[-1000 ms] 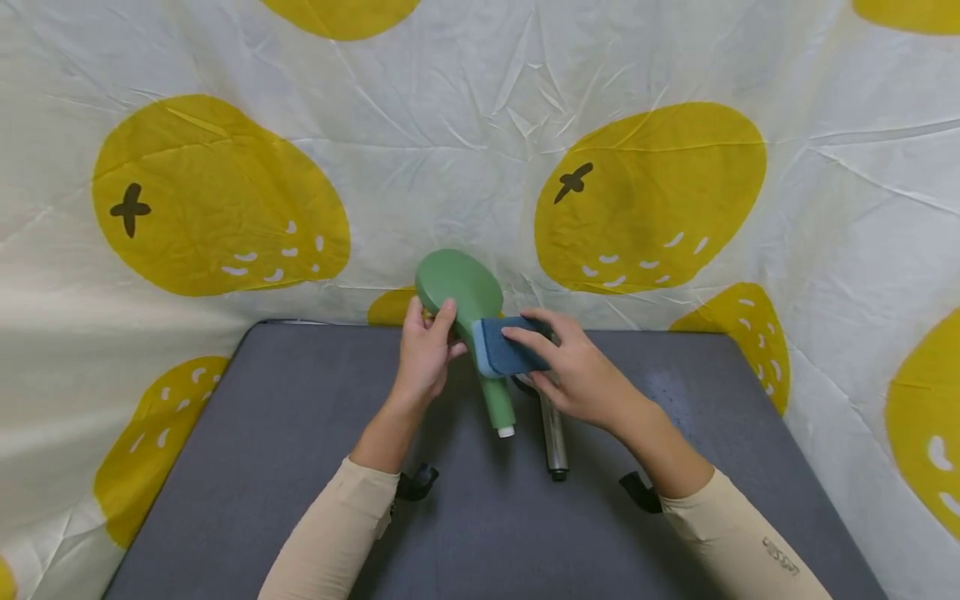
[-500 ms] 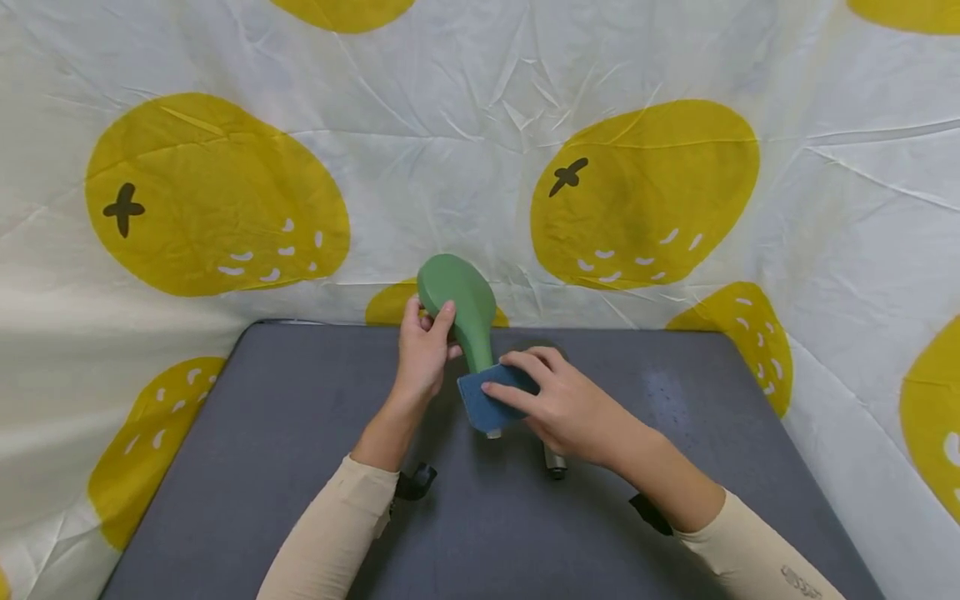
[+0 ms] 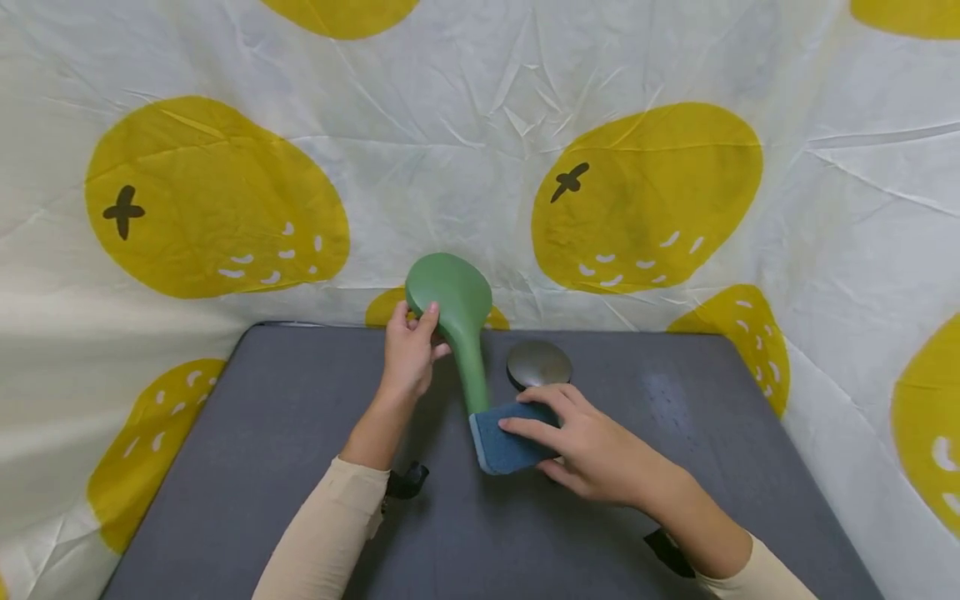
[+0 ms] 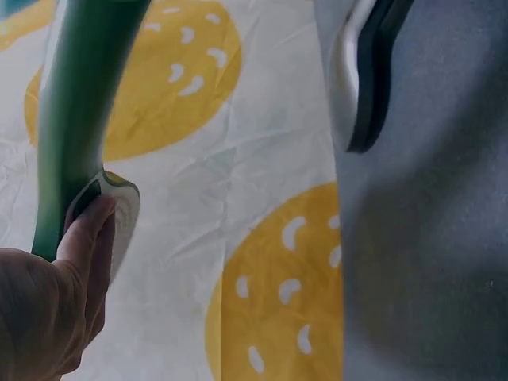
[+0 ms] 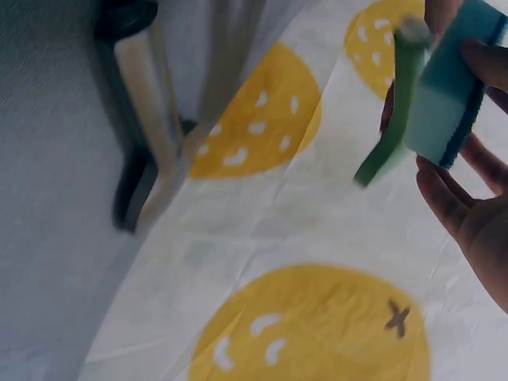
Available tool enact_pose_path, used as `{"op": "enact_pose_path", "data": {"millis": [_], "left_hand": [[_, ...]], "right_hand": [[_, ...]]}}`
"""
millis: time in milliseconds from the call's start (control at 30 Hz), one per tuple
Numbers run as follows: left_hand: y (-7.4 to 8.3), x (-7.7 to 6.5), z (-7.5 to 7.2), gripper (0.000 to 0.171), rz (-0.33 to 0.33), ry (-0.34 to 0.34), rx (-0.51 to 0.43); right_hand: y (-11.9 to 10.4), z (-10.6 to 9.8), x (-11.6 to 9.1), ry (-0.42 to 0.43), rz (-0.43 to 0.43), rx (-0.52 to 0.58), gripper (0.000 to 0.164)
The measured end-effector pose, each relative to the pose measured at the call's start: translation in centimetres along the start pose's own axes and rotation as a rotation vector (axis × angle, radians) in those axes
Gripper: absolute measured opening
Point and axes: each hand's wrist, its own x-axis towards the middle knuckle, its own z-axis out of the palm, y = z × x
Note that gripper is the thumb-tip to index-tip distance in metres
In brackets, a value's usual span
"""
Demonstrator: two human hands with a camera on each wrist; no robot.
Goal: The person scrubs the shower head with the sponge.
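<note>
A green handheld shower head (image 3: 453, 296) is held up over the table, its round head away from me and its handle slanting down. My left hand (image 3: 407, 354) grips it by the edge of the head, thumb on top; the left wrist view shows the fingers (image 4: 89, 238) at the rim of its pale face. In my right hand (image 3: 592, 442) is a blue sponge (image 3: 510, 442), pinched between fingers and thumb. The sponge lies against the lower end of the green handle and hides its tip in the head view; the right wrist view shows that tip (image 5: 413, 30) beside the sponge.
A second shower head, silver with a dark rim (image 3: 542, 362), lies on the grey table (image 3: 300, 400) behind my right hand, which covers its handle. White cloth (image 3: 435, 192) with yellow fruit prints hangs along the table's back and sides.
The right hand has slid the sponge down the green handle, from just below the head to its lower end. The left hand has shifted slightly left, and the silver head has come into view.
</note>
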Motion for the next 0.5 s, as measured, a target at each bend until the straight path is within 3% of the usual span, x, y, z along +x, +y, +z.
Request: {"op": "enact_pose_path", "data": {"millis": [100, 200, 333, 433, 500], "left_hand": [[0.2, 0.1, -0.6, 0.033, -0.019, -0.001, 0.019], [0.4, 0.0, -1.2, 0.036, -0.040, -0.014, 0.053], [0.1, -0.1, -1.9, 0.037, -0.071, -0.039, 0.076], [-0.3, -0.1, -2.5, 0.038, -0.098, -0.062, 0.082], [-0.6, 0.0, -3.0, 0.039, -0.117, -0.072, 0.085]], "right_hand": [[1.0, -0.5, -0.7, 0.074, 0.069, -0.006, 0.080], [2.4, -1.1, -1.5, 0.137, 0.151, -0.025, 0.063], [3.8, -1.6, -2.3, 0.176, 0.230, -0.051, 0.064], [4.7, -1.6, -2.8, 0.204, 0.274, -0.077, 0.079], [5.4, -1.4, -3.2, 0.228, 0.304, -0.097, 0.079]]}}
